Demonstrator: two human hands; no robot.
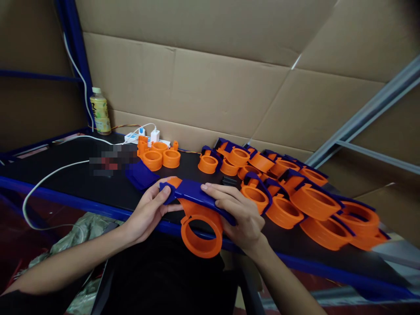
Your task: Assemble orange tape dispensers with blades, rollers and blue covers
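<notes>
An orange and blue packing tape dispenser (202,232) is held between both hands at the table's front edge, its orange ring hanging downward. My left hand (151,209) grips one end of the blue part, thumb on top and fingers below. Over the other end lies my right hand (241,214), its fingers bent across the blue cover and the thumb hidden underneath. A loose blue cover (141,175) rests on the table just beyond my left hand. Behind my right hand are small black pieces (229,181).
Many assembled dispensers (315,202) are piled on the right of the black table (78,183). Several orange parts (152,160) stand at the back by a white power strip (131,138). A drink bottle (100,111) stands back left; a white cable (29,192) loops over the front edge.
</notes>
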